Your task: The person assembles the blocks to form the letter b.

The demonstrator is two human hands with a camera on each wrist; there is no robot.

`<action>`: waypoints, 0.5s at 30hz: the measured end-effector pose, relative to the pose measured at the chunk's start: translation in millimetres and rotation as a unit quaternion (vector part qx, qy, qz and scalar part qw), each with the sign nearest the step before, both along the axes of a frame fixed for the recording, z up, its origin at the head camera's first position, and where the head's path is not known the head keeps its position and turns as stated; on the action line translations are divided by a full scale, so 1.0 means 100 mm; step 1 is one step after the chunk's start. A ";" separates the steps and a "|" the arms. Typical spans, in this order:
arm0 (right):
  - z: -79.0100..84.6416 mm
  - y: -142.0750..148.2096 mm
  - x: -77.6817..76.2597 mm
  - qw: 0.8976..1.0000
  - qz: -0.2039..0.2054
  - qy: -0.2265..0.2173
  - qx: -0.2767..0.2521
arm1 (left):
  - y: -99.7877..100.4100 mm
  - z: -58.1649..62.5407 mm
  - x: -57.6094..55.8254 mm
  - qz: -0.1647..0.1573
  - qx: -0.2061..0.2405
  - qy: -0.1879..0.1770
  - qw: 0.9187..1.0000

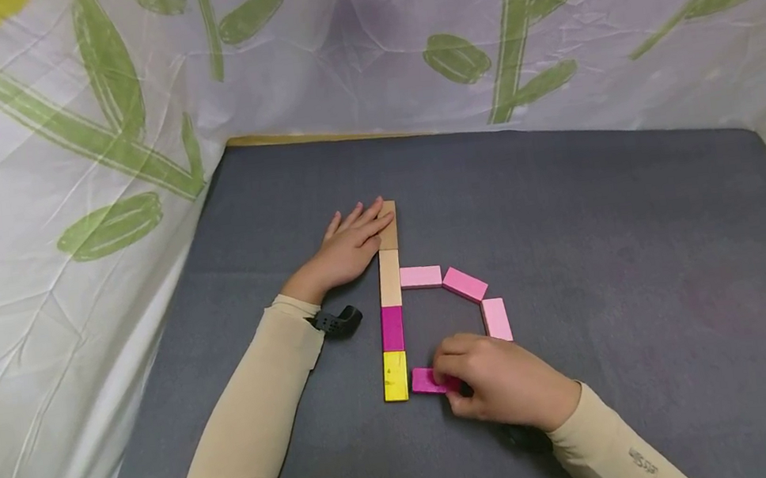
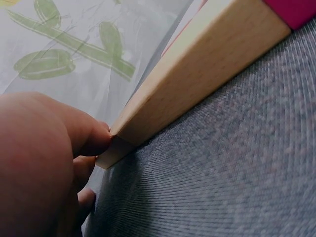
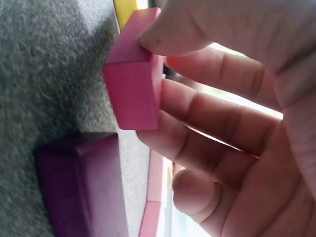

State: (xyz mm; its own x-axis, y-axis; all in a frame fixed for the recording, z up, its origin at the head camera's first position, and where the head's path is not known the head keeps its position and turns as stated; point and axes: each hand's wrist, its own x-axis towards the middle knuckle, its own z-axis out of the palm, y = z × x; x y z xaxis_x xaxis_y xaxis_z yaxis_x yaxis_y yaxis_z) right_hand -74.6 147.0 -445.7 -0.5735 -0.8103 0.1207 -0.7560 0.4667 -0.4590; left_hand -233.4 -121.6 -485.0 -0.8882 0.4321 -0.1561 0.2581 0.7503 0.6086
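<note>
My left hand (image 1: 351, 247) rests with fingers extended on the tan block (image 1: 388, 234) at the far end of a straight row. Below it in that row lie a light wooden block (image 1: 390, 278), a magenta block (image 1: 392, 329) and a yellow block (image 1: 395, 377). Between thumb and fingers, my right hand (image 1: 508, 379) pinches a bright pink block (image 3: 133, 94), its far end close beside the yellow one. Under this hand, a dark purple block (image 3: 94, 192) shows in the right wrist view; the hand hides it from the head view.
Curving right from the row are a pale pink block (image 1: 420, 277), a darker pink block (image 1: 465, 284) and another pale pink block (image 1: 496, 319). Everything lies on a grey cloth-covered table (image 1: 606, 243). A leaf-patterned curtain (image 1: 346, 52) hangs behind and at the sides.
</note>
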 end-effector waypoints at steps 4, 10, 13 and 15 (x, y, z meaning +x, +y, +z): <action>-0.01 -0.03 0.01 1.000 0.008 -0.010 0.016 | 0.00 0.01 0.00 0.000 -0.001 -0.002 1.000; -0.04 -0.05 0.01 0.999 0.013 -0.008 0.030 | -0.01 0.01 0.00 0.000 -0.001 -0.003 1.000; -0.04 -0.06 0.01 0.999 0.014 -0.008 0.035 | 0.00 0.00 0.00 0.000 0.000 -0.001 1.000; -0.04 -0.06 0.02 0.999 0.012 -0.005 0.037 | 0.00 0.00 0.00 0.001 0.002 0.000 1.000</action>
